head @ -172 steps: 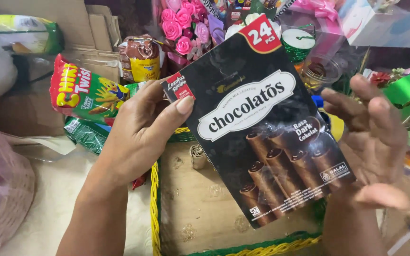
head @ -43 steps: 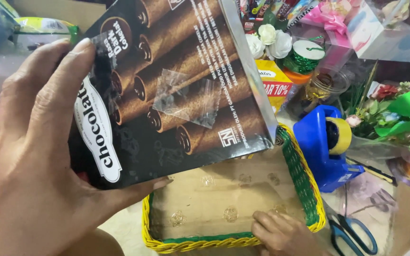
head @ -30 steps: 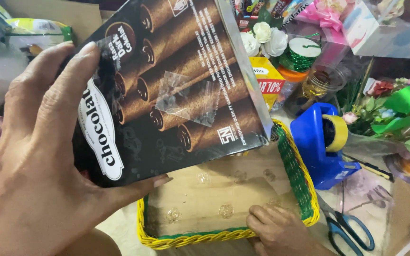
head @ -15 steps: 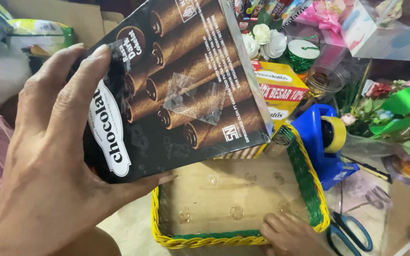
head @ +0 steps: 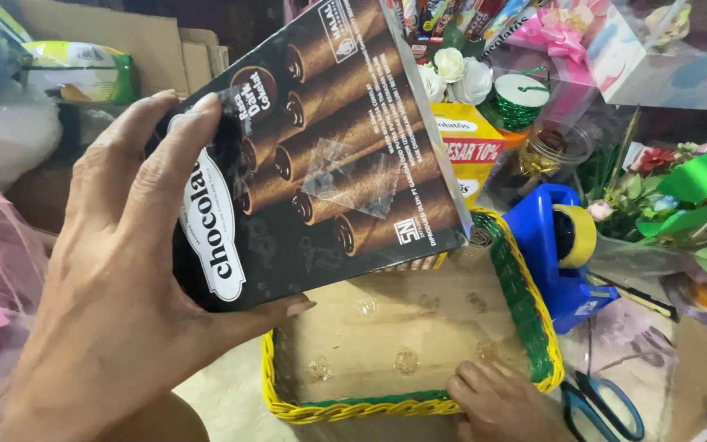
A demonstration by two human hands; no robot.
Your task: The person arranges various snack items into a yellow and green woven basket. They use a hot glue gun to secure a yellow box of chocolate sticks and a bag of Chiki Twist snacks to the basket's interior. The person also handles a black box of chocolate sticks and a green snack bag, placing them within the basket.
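My left hand point(head: 116, 303) grips a large black box of chocolate wafer rolls point(head: 329, 155) by its lower left end and holds it tilted above a woven basket. The yellow-and-green basket point(head: 533, 319) is square with a bare brown cardboard floor. At the basket's near right corner rests my right hand point(head: 497, 401), fingers curled on the rim. A piece of clear tape sticks to the middle of the box face.
A blue tape dispenser point(head: 562, 254) with a yellow roll stands right of the basket, scissors point(head: 607, 405) below it. Behind are a yellow snack box point(head: 468, 155), green ribbon spool point(head: 517, 102), white and pink flowers, green leaves at right, cardboard and snack bags at left.
The box was held upright in both hands earlier; now the left hand alone holds it turned sideways, while the right hand has dropped to the basket's near edge. The box has risen slightly.
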